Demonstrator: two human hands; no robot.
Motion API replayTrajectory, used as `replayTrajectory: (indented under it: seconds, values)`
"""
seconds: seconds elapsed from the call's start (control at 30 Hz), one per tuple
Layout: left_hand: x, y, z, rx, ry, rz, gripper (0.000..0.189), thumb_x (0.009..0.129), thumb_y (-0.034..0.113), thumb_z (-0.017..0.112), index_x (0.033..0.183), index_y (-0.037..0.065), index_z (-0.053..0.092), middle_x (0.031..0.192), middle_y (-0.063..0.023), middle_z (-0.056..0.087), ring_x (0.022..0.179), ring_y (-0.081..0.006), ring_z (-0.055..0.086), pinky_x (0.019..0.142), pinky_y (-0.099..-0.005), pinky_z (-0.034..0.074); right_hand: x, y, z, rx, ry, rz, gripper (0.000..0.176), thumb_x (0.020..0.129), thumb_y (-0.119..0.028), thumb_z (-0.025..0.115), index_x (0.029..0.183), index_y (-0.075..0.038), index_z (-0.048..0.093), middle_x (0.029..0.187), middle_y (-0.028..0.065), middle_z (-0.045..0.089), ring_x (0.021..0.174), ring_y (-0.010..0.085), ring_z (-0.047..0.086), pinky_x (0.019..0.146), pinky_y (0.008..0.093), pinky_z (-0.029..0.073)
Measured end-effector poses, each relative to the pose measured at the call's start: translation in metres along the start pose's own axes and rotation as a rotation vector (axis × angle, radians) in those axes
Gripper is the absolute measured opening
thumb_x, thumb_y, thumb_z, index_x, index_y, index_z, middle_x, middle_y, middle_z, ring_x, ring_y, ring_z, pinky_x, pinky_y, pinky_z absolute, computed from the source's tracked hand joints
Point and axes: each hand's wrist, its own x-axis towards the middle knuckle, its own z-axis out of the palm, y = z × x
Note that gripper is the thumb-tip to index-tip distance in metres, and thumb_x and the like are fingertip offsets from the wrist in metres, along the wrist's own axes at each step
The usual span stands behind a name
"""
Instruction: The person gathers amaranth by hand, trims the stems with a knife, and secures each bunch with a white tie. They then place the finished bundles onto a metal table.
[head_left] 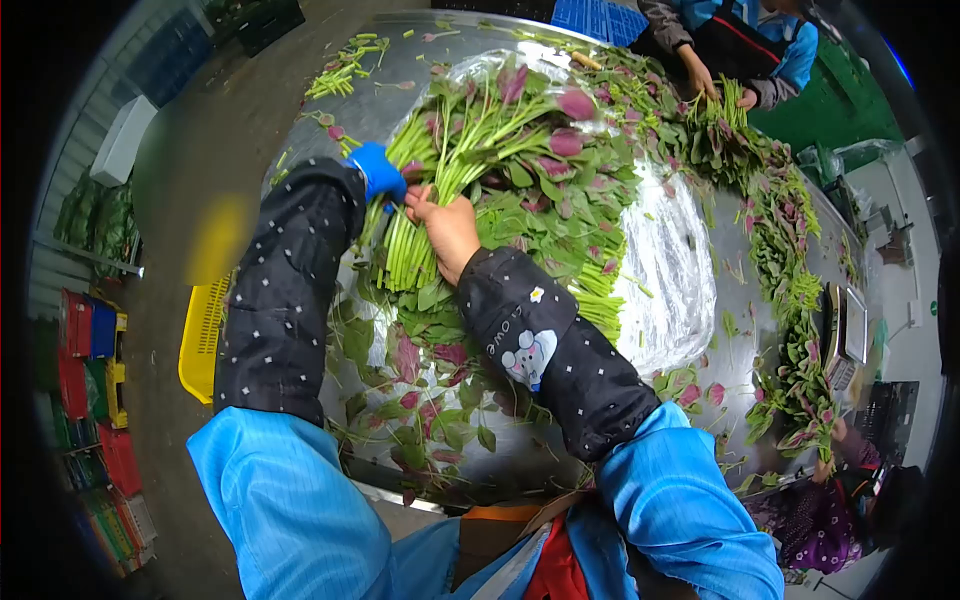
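Note:
A bunch of amaranth (pixel 470 140), green stems with purple-tinged leaves, is raised over the metal table. My left hand (pixel 378 172), in a blue glove, closes on the left side of the bunch. My right hand (pixel 450 228) is bare and wraps round the stems beside it; the cut stem ends point down towards me. Right under and behind the bunch lies a pile of amaranth (pixel 560 230) on a clear plastic sheet (pixel 672 280). The leaves partly hide the fingers of my left hand.
Loose leaves (pixel 430 420) litter the near edge of the metal table (pixel 735 285). Another person's hands (pixel 705 78) hold greens at the far right. A weighing scale (pixel 848 330) stands at the right edge. A yellow crate (pixel 205 335) is on the floor at left.

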Motion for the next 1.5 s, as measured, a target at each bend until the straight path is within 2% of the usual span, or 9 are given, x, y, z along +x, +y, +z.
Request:
replayTrajectory:
  seconds: [0.23,0.33,0.4,0.67,0.8,0.93,1.07,1.23,1.5]
  values:
    - [-0.028,0.067,-0.024,0.141,-0.145,-0.019,0.02,0.055,0.016,0.07,0.068,0.002,0.069,0.071,-0.0134,0.066,0.064,-0.0214,0.063,0.059,-0.0327,0.049,0.012,0.005,0.002,0.14,-0.065,0.129,0.014,0.066,0.01,0.051,0.076,0.0,0.053,0.073,0.0062,0.052,0.06,0.0177,0.052,0.06,0.0294,0.044]
    - [-0.036,0.074,-0.052,0.217,-0.183,0.358,0.011,0.066,0.01,0.062,0.065,-0.001,0.067,0.06,-0.0101,0.063,0.055,-0.0175,0.059,0.054,-0.0307,0.046,0.018,0.019,-0.003,0.143,-0.031,0.162,0.023,0.069,0.01,0.05,0.092,0.009,0.053,0.095,0.0139,0.058,0.081,0.0219,0.059,0.065,0.0301,0.045]
    - [-0.048,0.084,-0.07,-0.296,-0.128,0.12,0.013,0.07,0.012,0.063,0.069,-0.001,0.065,0.062,-0.0079,0.062,0.054,-0.0158,0.057,0.053,-0.0284,0.046,0.013,0.017,-0.005,0.128,-0.045,0.187,0.036,0.074,0.009,0.049,0.109,0.016,0.046,0.117,0.0202,0.053,0.101,0.0258,0.057,0.068,0.0305,0.046]
    - [-0.143,0.122,-0.18,-0.931,0.15,0.351,0.019,0.083,0.014,0.061,0.097,0.002,0.061,0.081,-0.0048,0.065,0.064,-0.0127,0.062,0.062,-0.0225,0.053,0.004,0.006,-0.007,0.284,-0.057,0.178,0.034,0.074,0.01,0.052,0.106,0.017,0.048,0.121,0.0255,0.05,0.103,0.0291,0.056,0.072,0.0308,0.047]
    - [-0.233,0.151,-0.116,-1.146,0.226,0.495,0.037,0.083,0.01,0.059,0.117,-0.002,0.051,0.091,-0.008,0.063,0.072,-0.0143,0.062,0.066,-0.0222,0.052,-0.056,-0.067,-0.041,0.491,-0.371,0.145,0.012,0.081,0.007,0.049,0.082,-0.004,0.043,0.129,0.0246,0.043,0.121,0.0339,0.044,0.098,0.038,0.043]
    - [-0.305,0.205,0.011,-1.02,0.163,0.362,0.03,0.073,0.017,0.07,0.097,0.004,0.057,0.078,-0.0037,0.059,0.065,-0.0144,0.059,0.058,-0.0255,0.046,-0.184,-0.132,-0.129,0.177,-0.277,0.061,0.01,0.087,-0.005,0.055,0.087,-0.005,0.045,0.114,0.0178,0.055,0.065,0.0159,0.058,0.055,0.0276,0.048]
    - [-0.314,0.23,0.191,-1.204,-0.035,0.293,0.036,0.07,0.008,0.073,0.102,0.0,0.059,0.082,-0.0043,0.062,0.067,-0.0132,0.058,0.057,-0.0263,0.047,-0.314,-0.128,-0.223,0.096,-0.095,0.253,0.015,0.091,-0.019,0.055,0.094,-0.006,0.048,0.085,0.0067,0.055,0.051,0.011,0.047,0.047,0.025,0.041]
    - [-0.347,0.218,0.382,-1.249,-0.443,-0.029,0.041,0.07,0.003,0.07,0.108,0.001,0.057,0.095,-0.0066,0.063,0.075,-0.0142,0.06,0.056,-0.0269,0.048,-0.403,-0.031,-0.298,0.279,0.21,0.443,0.021,0.094,-0.027,0.051,0.1,-0.006,0.053,0.087,0.0045,0.057,0.066,0.0129,0.056,0.057,0.0274,0.048]
    - [-0.373,0.239,0.373,-1.32,-1.018,-0.249,0.043,0.081,0.001,0.059,0.122,0.004,0.047,0.107,-0.0105,0.059,0.097,-0.0225,0.061,0.082,-0.0369,0.052,-0.454,-0.038,-0.322,0.286,0.129,0.315,0.042,0.091,-0.029,0.055,0.124,-0.003,0.048,0.115,0.0028,0.055,0.104,0.0117,0.051,0.089,0.0287,0.042]
